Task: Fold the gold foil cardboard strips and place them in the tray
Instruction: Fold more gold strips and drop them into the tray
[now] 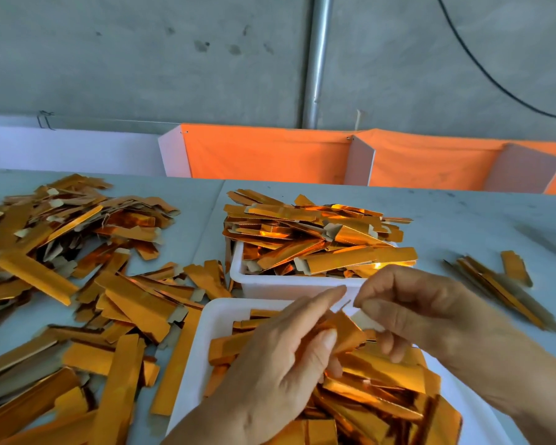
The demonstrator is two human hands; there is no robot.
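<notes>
While both hands pinch the gold foil cardboard strip point(345, 332), left hand point(270, 364) on its body and right hand point(408, 303) on its pale tab, the tab may tear if pulled hard over the near white plastic tray point(212, 322).

Strips point(347, 332) glossy gold foil on matt cardboard; trays point(215, 319) smooth white plastic.

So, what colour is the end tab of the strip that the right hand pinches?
Plain pale beige, no foil, on the end tab; the head view shows it.

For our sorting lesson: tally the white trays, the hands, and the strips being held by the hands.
White trays: 2 (near tray, far tray)
Hands: 2 (left hand, right hand)
Held gold strip: 1
Total: 5
</notes>
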